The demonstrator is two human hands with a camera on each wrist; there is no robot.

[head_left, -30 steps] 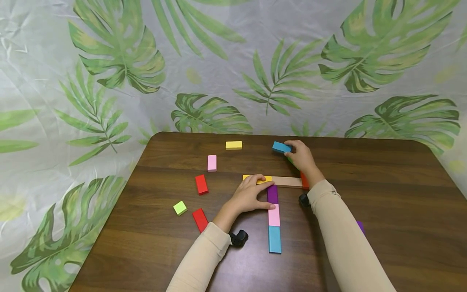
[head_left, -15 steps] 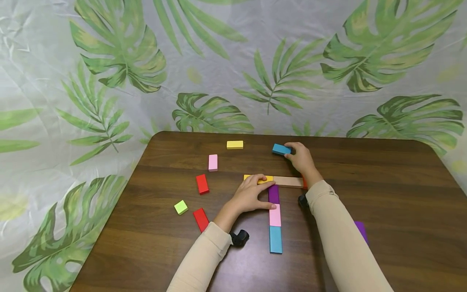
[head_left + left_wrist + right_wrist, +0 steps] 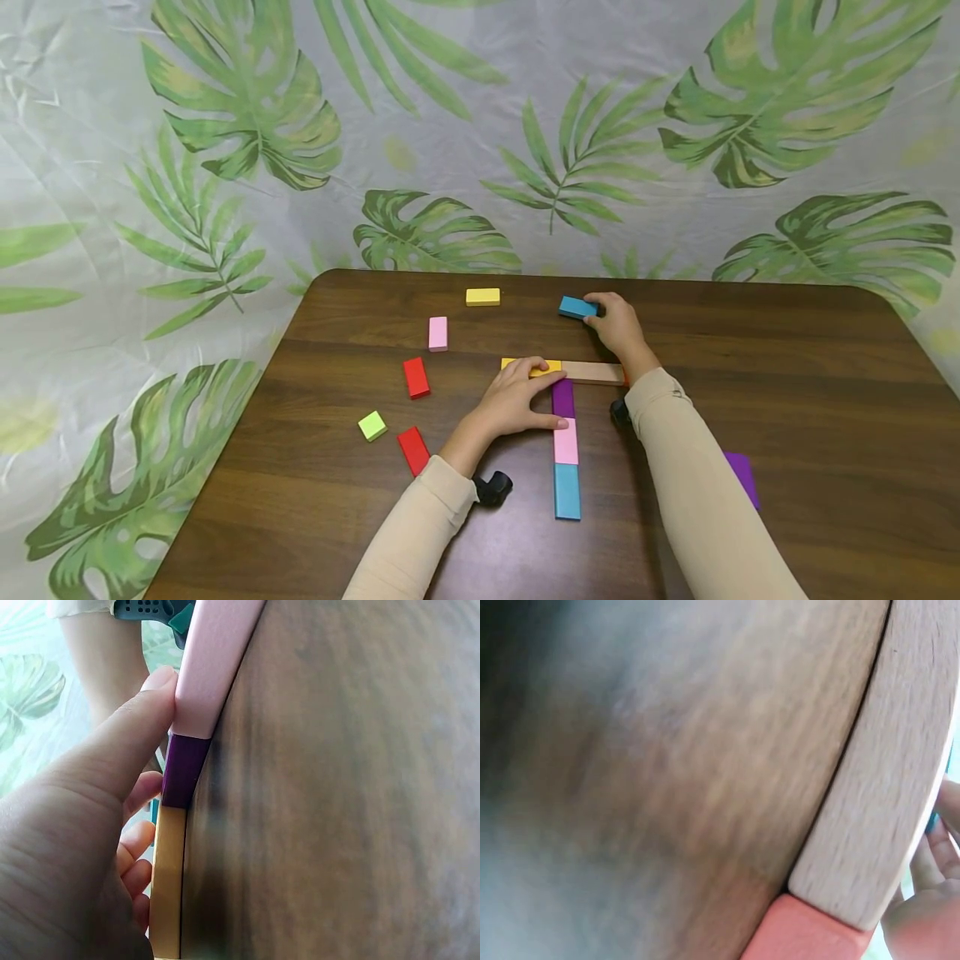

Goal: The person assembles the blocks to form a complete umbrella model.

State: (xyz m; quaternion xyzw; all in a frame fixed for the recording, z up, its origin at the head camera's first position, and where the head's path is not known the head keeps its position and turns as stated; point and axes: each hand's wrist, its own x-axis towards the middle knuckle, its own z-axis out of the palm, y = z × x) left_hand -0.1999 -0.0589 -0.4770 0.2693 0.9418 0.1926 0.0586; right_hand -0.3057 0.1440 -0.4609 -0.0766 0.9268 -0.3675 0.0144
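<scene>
My right hand (image 3: 617,325) pinches the right end of a blue block (image 3: 577,307) near the table's far edge, thumb on the near side and fingers behind. My left hand (image 3: 510,402) lies over a joined row of blocks, fingers spread. Its thumb tip touches the pink block (image 3: 214,667), while the other fingers reach across the yellow-orange block (image 3: 553,367) and the purple block (image 3: 562,400). A light-blue block (image 3: 567,492) continues the row towards me. To the right, a bare-wood block (image 3: 592,372) meets an orange-red block (image 3: 810,934), mostly hidden by my right wrist in the head view.
Loose on the left lie a yellow block (image 3: 482,297), a pink block (image 3: 438,333), two red blocks (image 3: 416,378) and a lime-green block (image 3: 372,426). A purple block (image 3: 742,479) shows beside my right forearm. A leaf-print cloth (image 3: 420,150) hangs behind the table.
My right hand has shifted the blue block slightly down and levelled it. A green piece seen under that hand is now hidden. More of the purple block shows; my left hand stays in place.
</scene>
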